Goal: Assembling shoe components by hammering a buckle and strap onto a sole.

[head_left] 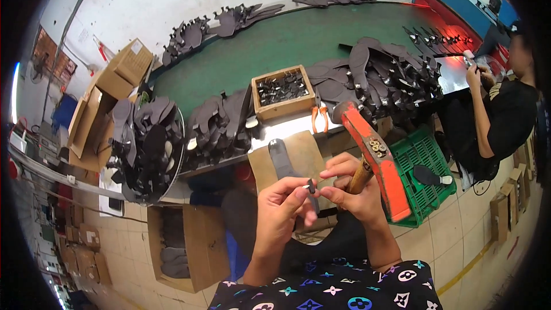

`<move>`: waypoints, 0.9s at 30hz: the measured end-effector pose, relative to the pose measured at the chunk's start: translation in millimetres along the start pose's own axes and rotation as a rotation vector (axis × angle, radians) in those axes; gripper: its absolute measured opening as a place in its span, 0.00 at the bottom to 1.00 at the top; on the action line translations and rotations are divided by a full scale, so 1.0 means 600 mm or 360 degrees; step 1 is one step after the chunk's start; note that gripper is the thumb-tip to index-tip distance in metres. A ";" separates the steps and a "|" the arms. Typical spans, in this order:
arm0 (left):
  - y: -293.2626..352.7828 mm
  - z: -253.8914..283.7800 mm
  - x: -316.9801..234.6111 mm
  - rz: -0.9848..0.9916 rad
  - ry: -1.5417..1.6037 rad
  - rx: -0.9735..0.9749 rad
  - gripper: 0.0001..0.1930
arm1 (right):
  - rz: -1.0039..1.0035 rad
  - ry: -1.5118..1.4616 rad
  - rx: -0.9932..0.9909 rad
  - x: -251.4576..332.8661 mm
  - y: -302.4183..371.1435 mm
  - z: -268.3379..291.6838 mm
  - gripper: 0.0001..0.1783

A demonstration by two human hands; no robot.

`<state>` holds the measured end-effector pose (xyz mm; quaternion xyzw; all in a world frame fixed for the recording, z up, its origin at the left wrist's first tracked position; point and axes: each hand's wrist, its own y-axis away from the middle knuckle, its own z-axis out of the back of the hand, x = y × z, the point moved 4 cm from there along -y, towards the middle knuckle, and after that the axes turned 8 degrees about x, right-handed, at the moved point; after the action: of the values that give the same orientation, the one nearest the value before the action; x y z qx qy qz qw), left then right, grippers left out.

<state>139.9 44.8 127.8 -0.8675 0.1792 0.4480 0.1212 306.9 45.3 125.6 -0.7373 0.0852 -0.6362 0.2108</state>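
Observation:
Between its thumb and fingertips, my left hand (282, 209) pinches a small black piece (311, 186) that looks like a heel tip. My right hand (357, 192) is wrapped round the wooden handle of a hammer (376, 158) with a large orange head, which points up and away. Its thumb and forefinger also reach the small black piece. Just beyond my hands, a dark shoe sole (280, 158) lies on a brown sheet (310, 152), its near end partly hidden behind my fingers.
A wooden box (284, 113) of small black pieces stands on the green table (241, 60), beside orange-handled pliers (320, 119). Piles of dark soles (373, 74) flank it. At right are a green crate (422, 161) and a co-worker (502, 115). An open carton (198, 247) sits at lower left.

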 end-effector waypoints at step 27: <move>-0.146 0.259 0.066 -0.0469 -0.1838 -0.0335 0.13 | -0.0506 0.0256 0.0051 -0.172 -0.110 -0.023 0.16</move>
<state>83.6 173.9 11.0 -0.5072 -0.0830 0.8402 0.1733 265.6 142.4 61.5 -0.6848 -0.0260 -0.7196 0.1120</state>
